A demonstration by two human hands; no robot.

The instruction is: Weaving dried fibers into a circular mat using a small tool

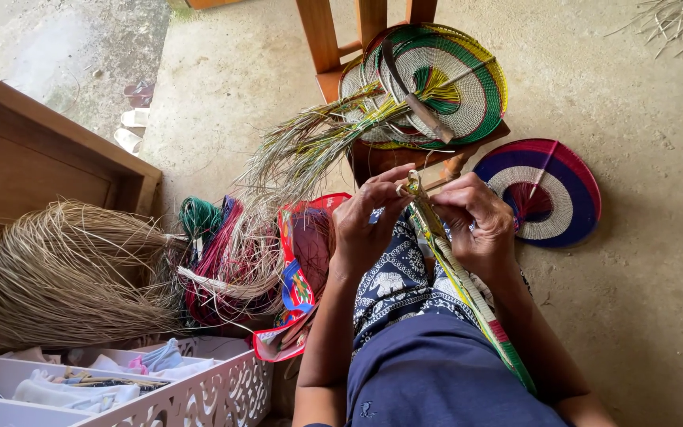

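My left hand (367, 215) and my right hand (474, 217) meet over my lap, both pinching the top end of a long woven strip (468, 289) of green, yellow and white fibres. The strip runs diagonally down across my patterned skirt toward the lower right. The fingertips of both hands close on its upper tip (413, 187). Just beyond my hands, a stack of round woven fans (436, 83) in green, yellow, red and white rests on a wooden stool (381, 158), with loose straw ends trailing to the left.
A purple, red and white round fan (545, 194) lies on the concrete floor at right. Left of my lap are a red patterned bag (298, 277), bundles of coloured fibres (215, 245), a heap of dry straw (65, 273) and a white perforated basket (199, 387).
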